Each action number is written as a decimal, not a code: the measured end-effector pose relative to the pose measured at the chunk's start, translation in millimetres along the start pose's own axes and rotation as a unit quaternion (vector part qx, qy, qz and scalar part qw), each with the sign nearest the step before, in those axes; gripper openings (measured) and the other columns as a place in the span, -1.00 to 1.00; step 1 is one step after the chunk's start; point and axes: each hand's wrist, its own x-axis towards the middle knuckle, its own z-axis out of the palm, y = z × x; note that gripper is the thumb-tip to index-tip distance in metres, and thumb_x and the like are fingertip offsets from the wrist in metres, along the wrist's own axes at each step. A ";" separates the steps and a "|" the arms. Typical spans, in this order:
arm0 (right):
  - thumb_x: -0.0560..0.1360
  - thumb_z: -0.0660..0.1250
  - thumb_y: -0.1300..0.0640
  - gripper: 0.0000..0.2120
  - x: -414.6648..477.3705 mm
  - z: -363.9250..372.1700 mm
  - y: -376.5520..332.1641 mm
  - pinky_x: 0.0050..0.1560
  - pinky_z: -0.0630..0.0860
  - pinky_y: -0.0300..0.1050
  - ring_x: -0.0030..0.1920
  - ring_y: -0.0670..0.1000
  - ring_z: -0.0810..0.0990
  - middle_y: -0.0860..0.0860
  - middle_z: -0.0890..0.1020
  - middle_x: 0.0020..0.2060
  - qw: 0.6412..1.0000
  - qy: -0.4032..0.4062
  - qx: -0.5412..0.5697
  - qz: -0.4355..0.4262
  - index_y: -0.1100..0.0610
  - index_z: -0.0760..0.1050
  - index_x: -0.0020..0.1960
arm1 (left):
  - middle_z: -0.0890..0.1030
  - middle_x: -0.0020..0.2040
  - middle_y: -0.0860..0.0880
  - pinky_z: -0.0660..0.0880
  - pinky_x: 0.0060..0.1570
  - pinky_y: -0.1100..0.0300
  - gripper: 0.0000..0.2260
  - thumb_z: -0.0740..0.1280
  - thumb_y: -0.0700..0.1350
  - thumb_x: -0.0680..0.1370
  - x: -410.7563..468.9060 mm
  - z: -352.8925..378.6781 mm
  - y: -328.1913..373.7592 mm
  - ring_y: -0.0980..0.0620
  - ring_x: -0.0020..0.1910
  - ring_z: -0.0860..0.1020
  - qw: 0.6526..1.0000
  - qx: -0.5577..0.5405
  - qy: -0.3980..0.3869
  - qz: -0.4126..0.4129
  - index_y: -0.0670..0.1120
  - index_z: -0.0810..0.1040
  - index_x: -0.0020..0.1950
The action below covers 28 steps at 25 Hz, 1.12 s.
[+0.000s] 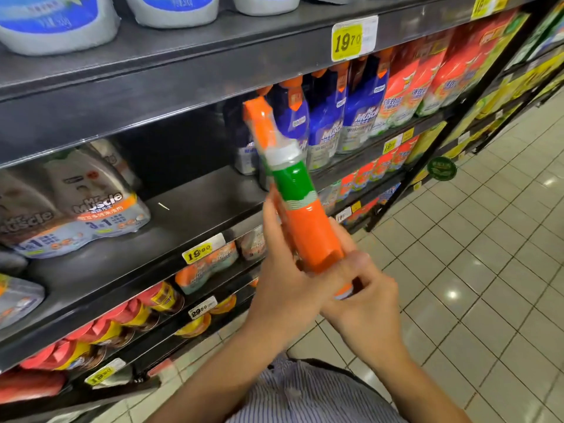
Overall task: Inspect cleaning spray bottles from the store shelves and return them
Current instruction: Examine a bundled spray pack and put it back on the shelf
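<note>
Up close in a supermarket cleaning aisle, we hold a spray bottle point(308, 227) in front of the shelves, tilted with its nozzle end leaning up and to the left. Its lower body is orange, the band above is green, and a white collar point(282, 154) sits under an orange trigger head point(259, 123); clear wrap covers the top. Our left hand point(283, 279) grips the lower body from the left side, thumb lying along the bottle and palm closed around its back. Our right hand point(369, 288) is at the base, fingers curled in against the bottom edge; motion blur hides exactly how the fingertips sit. The two hands touch each other below the bottle.

Just behind the trigger head stands a row of blue Mr Muscle spray bottles point(326, 123) on the dark middle shelf point(195, 190), with orange-red bottles point(406, 87) further right. A bare stretch of that shelf separates them from grey Mr Muscle refill pouches point(91, 206) on the left. Yellow price tags read 19.70 point(348, 41) on the shelf edge above and 19.90 point(198, 253) below. White tubs with blue labels point(58, 22) fill the top shelf. Beige floor tiles point(488, 270) run to the right, and a striped shirt point(305, 398) shows at the bottom.
</note>
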 end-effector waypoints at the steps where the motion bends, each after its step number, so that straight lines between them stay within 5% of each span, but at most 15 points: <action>1: 0.23 0.51 0.28 -0.31 -0.8 3.7 -1.3 0.01 0.49 -0.38 0.00 -0.32 0.59 -0.24 0.67 0.03 1.000 -0.009 -0.018 -0.012 -0.09 0.48 0.30 | 0.59 0.18 0.14 0.52 0.16 -0.04 -0.02 0.57 0.22 0.17 1.4 -1.4 -0.1 0.11 0.15 0.59 0.999 -0.032 0.023 0.007 0.30 0.08 0.45; 4: 0.24 0.53 0.25 -0.28 0.9 4.9 -5.0 0.30 0.46 -0.02 0.31 -0.05 0.51 -0.04 0.56 0.30 0.996 -0.074 -0.034 -0.031 0.01 0.42 0.36 | 0.61 0.15 -0.01 0.58 0.03 -0.03 -0.22 0.54 -0.05 0.25 6.2 -11.6 -3.1 -0.03 0.11 0.63 0.990 -0.124 0.062 0.000 0.13 0.25 0.38; 7: 0.36 0.49 0.07 -0.39 13.1 -6.6 -2.2 0.36 0.34 -0.23 0.39 -0.10 0.43 -0.11 0.51 0.35 0.986 -0.162 0.023 -0.021 0.05 0.42 0.37 | 0.62 0.16 -0.14 0.59 -0.04 0.01 -0.34 0.42 -0.27 0.30 12.6 -30.2 -7.4 -0.14 0.09 0.63 0.975 -0.217 0.040 -0.037 -0.01 0.34 0.37; 9: 0.38 0.50 0.02 -0.41 29.4 -14.9 6.0 0.31 0.33 -0.32 0.37 -0.15 0.43 -0.13 0.51 0.34 0.993 -0.116 0.023 0.001 -0.02 0.41 0.38 | 0.64 0.13 -0.17 0.59 -0.07 0.02 -0.42 0.35 -0.32 0.32 15.4 -44.5 -11.5 -0.18 0.07 0.64 0.973 -0.227 0.004 -0.047 -0.06 0.41 0.33; 12: 0.29 0.58 0.02 -0.13 60.5 -22.0 24.6 0.23 0.30 -0.50 0.38 -0.23 0.34 -0.17 0.35 0.41 0.989 -0.123 -0.020 0.084 -0.09 0.20 0.48 | 0.67 0.06 -0.17 0.60 -0.13 0.03 -0.49 0.39 -0.27 0.24 16.4 -61.4 -18.2 -0.19 0.01 0.66 0.963 -0.259 -0.025 -0.072 -0.03 0.55 0.18; 14: 0.27 0.59 0.11 -0.11 76.3 -21.5 38.5 0.20 0.44 -0.33 0.29 -0.13 0.49 -0.08 0.46 0.35 0.965 -0.181 0.071 0.177 -0.02 0.21 0.49 | 0.68 0.03 -0.16 0.60 -0.15 0.01 -0.55 0.40 -0.18 0.23 16.6 -73.0 -22.8 -0.20 -0.01 0.66 0.960 -0.265 -0.037 -0.087 0.01 0.60 0.11; 16: 0.29 0.50 0.19 -0.35 85.2 -15.6 47.3 0.05 0.59 -0.10 0.09 0.04 0.66 0.08 0.65 0.15 0.941 -0.208 0.152 0.219 0.10 0.41 0.35 | 0.68 0.01 -0.16 0.60 -0.16 -0.01 -0.56 0.40 -0.16 0.23 18.4 -83.6 -24.2 -0.20 -0.03 0.66 0.963 -0.245 -0.044 -0.103 0.01 0.61 0.11; 19: 0.27 0.51 0.26 -0.61 90.5 2.6 53.4 -0.16 0.62 -0.05 -0.13 0.10 0.71 0.13 0.72 -0.09 0.939 -0.172 0.205 0.217 0.18 0.56 0.08 | 0.69 -0.03 -0.15 0.62 -0.20 0.00 -0.55 0.38 -0.23 0.24 27.2 -97.4 -21.5 -0.15 -0.09 0.68 0.961 -0.243 -0.023 -0.130 -0.03 0.57 0.13; 24: 0.15 0.58 0.29 -0.57 108.1 39.2 57.5 -0.19 0.61 -0.05 -0.21 0.06 0.70 0.09 0.72 -0.18 0.957 -0.091 0.207 0.183 0.21 0.56 -0.01 | 0.68 -0.01 0.13 0.57 -0.22 0.29 -0.38 0.58 0.09 0.17 29.3 -137.6 -24.7 0.14 -0.04 0.66 0.992 0.034 0.070 -0.104 0.14 0.40 0.15; 28: 0.16 0.62 0.29 -0.51 126.4 67.5 57.2 -0.12 0.63 0.01 -0.16 0.06 0.70 0.08 0.71 -0.15 0.965 -0.087 0.177 0.172 0.18 0.51 0.03 | 0.64 -0.01 0.18 0.54 -0.19 0.40 -0.28 0.60 -0.23 0.19 33.4 -148.3 -48.1 0.30 -0.05 0.62 0.983 0.117 0.133 -0.047 0.07 0.37 0.25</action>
